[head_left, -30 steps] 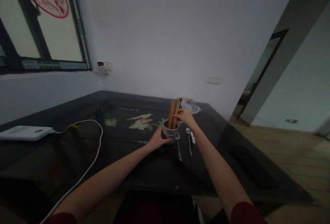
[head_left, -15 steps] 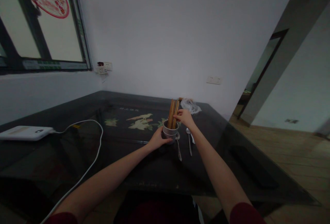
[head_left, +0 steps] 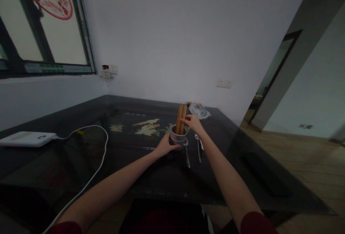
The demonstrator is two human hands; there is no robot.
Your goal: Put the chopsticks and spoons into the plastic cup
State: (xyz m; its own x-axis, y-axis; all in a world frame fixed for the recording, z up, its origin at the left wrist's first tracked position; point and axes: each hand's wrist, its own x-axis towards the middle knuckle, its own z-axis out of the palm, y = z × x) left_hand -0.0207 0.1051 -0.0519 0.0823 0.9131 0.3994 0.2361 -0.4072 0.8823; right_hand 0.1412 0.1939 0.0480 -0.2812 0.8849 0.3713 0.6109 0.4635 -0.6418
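A grey metal cup (head_left: 178, 139) stands on the dark table, with my left hand (head_left: 165, 145) wrapped round its left and near side. Several brown wooden chopsticks (head_left: 180, 117) rise upright from it, bunched together and leaning slightly right at the top. My right hand (head_left: 193, 123) pinches the chopsticks on their right side, above the rim. One metal spoon (head_left: 187, 151) lies just right of the cup, bowl end close to it. Another spoon (head_left: 198, 147) rests farther right, under my right wrist, beside a small white piece partly hidden by my forearm.
The dark table (head_left: 129, 104) has a bird-and-leaf picture on its top. A crumpled clear plastic bag (head_left: 199, 111) lies at the back. On the left is a white device (head_left: 28, 138) with a white cable (head_left: 104, 151). A long black object (head_left: 265, 174) lies at the right.
The chopsticks on the right side have drawn in against the others, making a tighter bunch. My right hand has shifted slightly left with them; my left hand stays on the cup.
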